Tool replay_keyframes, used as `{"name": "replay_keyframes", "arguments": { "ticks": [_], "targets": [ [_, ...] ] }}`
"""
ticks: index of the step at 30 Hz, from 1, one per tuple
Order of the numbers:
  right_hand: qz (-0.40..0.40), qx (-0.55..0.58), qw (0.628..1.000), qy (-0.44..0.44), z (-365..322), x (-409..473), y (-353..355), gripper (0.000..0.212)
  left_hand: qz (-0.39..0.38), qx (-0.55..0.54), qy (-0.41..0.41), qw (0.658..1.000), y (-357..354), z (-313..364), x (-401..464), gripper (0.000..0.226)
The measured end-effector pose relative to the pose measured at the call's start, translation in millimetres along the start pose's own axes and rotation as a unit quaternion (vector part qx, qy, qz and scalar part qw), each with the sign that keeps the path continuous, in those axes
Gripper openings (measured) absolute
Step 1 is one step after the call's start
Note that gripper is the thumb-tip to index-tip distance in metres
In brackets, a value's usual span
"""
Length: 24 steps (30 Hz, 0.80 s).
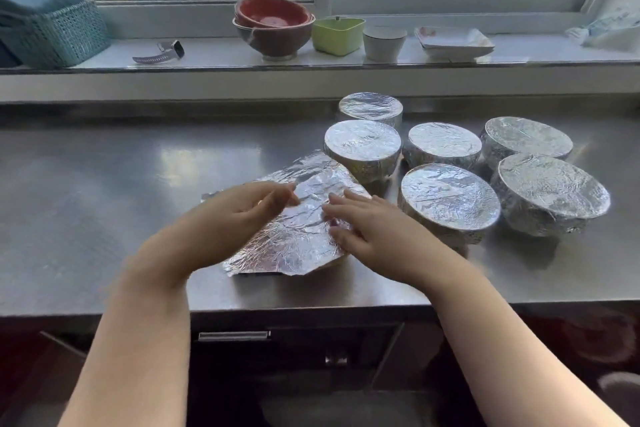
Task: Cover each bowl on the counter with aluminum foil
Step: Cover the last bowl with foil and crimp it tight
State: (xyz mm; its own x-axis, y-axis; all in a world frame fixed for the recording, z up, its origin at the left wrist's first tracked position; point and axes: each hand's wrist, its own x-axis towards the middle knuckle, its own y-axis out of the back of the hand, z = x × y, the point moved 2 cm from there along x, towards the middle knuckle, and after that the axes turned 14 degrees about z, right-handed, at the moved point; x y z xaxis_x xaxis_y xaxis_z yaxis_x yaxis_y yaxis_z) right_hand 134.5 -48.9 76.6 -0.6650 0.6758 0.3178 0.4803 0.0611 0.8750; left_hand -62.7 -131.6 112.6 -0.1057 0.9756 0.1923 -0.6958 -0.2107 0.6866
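Lying on the counter: a crinkled foil sheet (294,218) draped over something low near the front edge; what it covers is hidden.
Left hand (239,215): over the sheet's left part, fingers loosely curled toward the middle; fingertips (289,196) meet the foil, but whether they pinch it I cannot tell.
Right hand (363,225): on the sheet's right part, fingers fairly straight and spread, pressing the foil down.
Covered bowls: six foil-wrapped bowls stand right of and behind the sheet, close together.
Nearest bowl (448,201): just right of the sheet, beside the right hand.
Front-right bowl (554,191): further right of the sheet, next to the nearest bowl.
Middle-left bowl (362,146): at the sheet's far right corner, touching or nearly touching it.
Middle bowl (443,146): behind the nearest bowl.
Far-right bowl (526,139): behind the front-right bowl.
Rear bowl (370,107): farthest behind the sheet, by the counter's back.
Counter (104,201): stainless steel, bare metal left of the sheet.
Windowsill (214,57): well behind the sheet, above the counter.
On the sill: a smartwatch (161,53), stacked red-brown bowls (273,28), a green container (337,35), a white cup (384,42), a stack of square white plates (453,42).
Far left of sill: a teal woven basket (59,35).
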Motion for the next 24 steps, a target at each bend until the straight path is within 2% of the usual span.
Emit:
{"name": "replay_keyframes", "arguments": {
  "ticks": [1, 3, 5, 8, 11, 14, 18, 24],
  "targets": [
    [0.007, -0.003, 1.0, -0.014, -1, -4, 0, 0.043, 0.005, 0.087, 0.006, 0.996, -7, 0, 5, 0.084],
    [0.025, -0.009, 0.999, -0.045, -4, -13, 2, 0.042, 0.002, 0.282, 0.03, 0.959, -26, -1, 15, 0.073],
    [0.051, -0.034, 0.996, -0.06, -8, -21, 7, 0.042, -0.005, 0.361, 0.038, 0.932, -49, -2, 19, 0.07],
    [0.12, -0.06, 0.989, -0.062, -12, -25, 20, 0.041, -0.016, 0.36, 0.028, 0.932, -69, -10, 18, 0.069],
    [0.17, 0.001, 0.985, -0.032, -12, -9, 26, 0.04, -0.016, 0.354, -0.012, 0.935, -72, -11, 19, 0.065],
    [0.099, 0.063, 0.993, 0.016, -6, 14, 13, 0.047, -0.017, 0.327, -0.039, 0.944, -67, -12, 25, 0.063],
    [-0.024, 0.01, 1.0, -0.006, 8, 22, -9, 0.074, -0.019, 0.314, -0.055, 0.948, -55, -19, 32, 0.062],
    [-0.042, -0.031, 0.998, -0.023, 7, 23, -15, 0.098, -0.019, 0.344, -0.066, 0.936, -53, -19, 39, 0.058]
  ]
}}
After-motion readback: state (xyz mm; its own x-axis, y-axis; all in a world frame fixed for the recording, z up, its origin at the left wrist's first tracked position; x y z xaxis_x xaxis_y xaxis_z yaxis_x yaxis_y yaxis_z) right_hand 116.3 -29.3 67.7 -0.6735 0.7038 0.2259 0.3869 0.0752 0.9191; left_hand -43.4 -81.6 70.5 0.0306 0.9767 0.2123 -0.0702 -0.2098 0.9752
